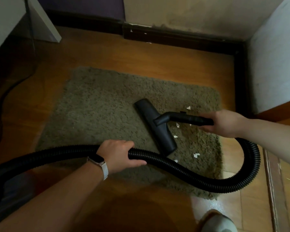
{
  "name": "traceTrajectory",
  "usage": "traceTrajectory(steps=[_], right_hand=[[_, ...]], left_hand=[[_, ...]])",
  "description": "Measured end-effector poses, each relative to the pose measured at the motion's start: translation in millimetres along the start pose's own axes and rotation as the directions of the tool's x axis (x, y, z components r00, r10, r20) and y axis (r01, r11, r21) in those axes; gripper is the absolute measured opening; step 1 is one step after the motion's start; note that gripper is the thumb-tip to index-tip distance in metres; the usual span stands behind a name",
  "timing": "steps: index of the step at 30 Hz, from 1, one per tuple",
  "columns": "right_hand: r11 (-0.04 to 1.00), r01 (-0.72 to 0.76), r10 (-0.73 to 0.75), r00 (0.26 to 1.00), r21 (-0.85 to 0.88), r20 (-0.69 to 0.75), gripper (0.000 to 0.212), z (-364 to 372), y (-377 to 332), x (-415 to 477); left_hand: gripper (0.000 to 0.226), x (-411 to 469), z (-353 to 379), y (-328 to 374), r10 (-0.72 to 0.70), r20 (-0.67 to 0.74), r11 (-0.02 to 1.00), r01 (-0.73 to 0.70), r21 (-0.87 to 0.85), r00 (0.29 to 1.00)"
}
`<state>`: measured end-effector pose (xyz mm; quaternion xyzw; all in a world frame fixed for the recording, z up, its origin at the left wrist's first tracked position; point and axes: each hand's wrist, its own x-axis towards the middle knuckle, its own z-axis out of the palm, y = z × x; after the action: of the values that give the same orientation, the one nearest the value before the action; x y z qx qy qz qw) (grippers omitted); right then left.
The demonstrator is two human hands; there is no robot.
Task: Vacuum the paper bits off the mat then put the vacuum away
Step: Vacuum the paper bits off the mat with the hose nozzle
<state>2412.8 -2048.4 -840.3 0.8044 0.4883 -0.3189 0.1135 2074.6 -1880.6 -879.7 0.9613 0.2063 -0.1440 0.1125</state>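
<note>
Wooden floor (124,52) — shaggy mat (99,111) on it.

Skirting board (182,39): dark, at the foot of the far wall.
Wall (199,12): just above the skirting board, beige and stained.
Floor (124,54): below the skirting board, orange-brown wood.
White furniture (44,24): left of the skirting board.
Light: dim.

Nozzle (156,126) on mat (99,106); paper bits (196,155) right of nozzle.

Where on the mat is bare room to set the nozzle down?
The mat is bare left of the nozzle, up to its far edge. Crowded: right of it, with paper bits and the right hand; the near edge, under the hose.
</note>
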Motion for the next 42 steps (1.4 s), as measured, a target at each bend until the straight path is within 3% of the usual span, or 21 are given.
traceTrajectory(steps=[6, 12, 16, 19, 23, 28, 32, 36, 42], right_hand=[[0.985, -0.163, 0.167, 0.984, 0.065, -0.067, 0.042, 13, 17, -37], [0.94, -0.284, 0.295, 0.955, 0.188, -0.031, 0.025, 26, 44, -63], [0.948, -0.26, 0.272, 0.961, 0.182, -0.043, 0.022, 27, 42, -60], [0.959, -0.241, 0.251, 0.967, 0.152, -0.048, 0.025, 19, 39, -54], [0.965, -0.226, 0.235, 0.97, 0.131, -0.056, 0.03, 19, 38, -50], [0.975, -0.205, 0.213, 0.973, 0.09, -0.09, 0.035, 22, 41, -50], [0.988, -0.157, 0.156, 0.979, 0.003, -0.13, 0.037, 18, 40, -49], [0.992, -0.062, 0.054, 0.995, -0.112, -0.079, 0.04, 19, 29, -45], [0.994, -0.093, 0.088, 0.991, -0.049, -0.098, 0.041, 18, 47, -52]], left_hand=[[0.074, 10, 7, -3, 0.019, 0.052, 1.0, -0.02, 0.001, 0.998], [0.077, 25, 7, -1, 0.092, -0.033, 0.996, -0.093, -0.02, 0.995], [0.08, 31, 4, 6, 0.142, 0.004, 0.986, -0.142, 0.085, 0.99], [0.07, 30, 3, 22, 0.197, 0.121, 0.964, -0.215, 0.155, 0.973], [0.065, 36, 4, 43, 0.199, 0.171, 0.959, -0.228, 0.169, 0.965], [0.049, 38, 16, 61, 0.32, 0.186, 0.92, -0.351, 0.173, 0.929], [0.05, 35, 13, 59, 0.302, 0.145, 0.939, -0.32, 0.125, 0.942], [0.056, 36, 7, 56, 0.278, 0.098, 0.952, -0.288, 0.101, 0.955], [0.059, 37, 7, 58, 0.202, 0.103, 0.974, -0.211, 0.087, 0.974]])
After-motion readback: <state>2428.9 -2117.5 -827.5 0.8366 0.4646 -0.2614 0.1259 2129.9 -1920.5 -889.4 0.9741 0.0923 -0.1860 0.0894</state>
